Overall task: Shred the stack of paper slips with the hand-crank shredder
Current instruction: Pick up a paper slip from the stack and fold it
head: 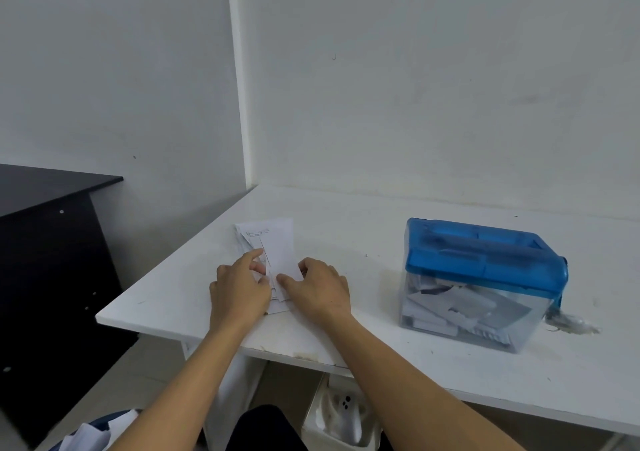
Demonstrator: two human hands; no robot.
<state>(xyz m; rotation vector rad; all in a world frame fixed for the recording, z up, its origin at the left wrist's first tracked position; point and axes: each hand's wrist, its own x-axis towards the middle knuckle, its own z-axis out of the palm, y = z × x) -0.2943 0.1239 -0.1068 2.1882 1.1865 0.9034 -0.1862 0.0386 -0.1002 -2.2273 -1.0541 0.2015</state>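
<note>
On illegibly printed slips (278,242): left hand (239,289), right hand (317,286)

The stack of paper slips (277,242) lies on the table (346,229) at frame centre, the left hand (239,288) on its near left, the right hand (318,288) gripping its near right. The hand-crank shredder (485,284) stands well apart at right.

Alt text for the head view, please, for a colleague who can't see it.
Left hand and right hand touch the near end of a stack of paper slips on a white table. A blue-lidded shredder, paper scraps in its clear bin, stands apart to the right.
</note>
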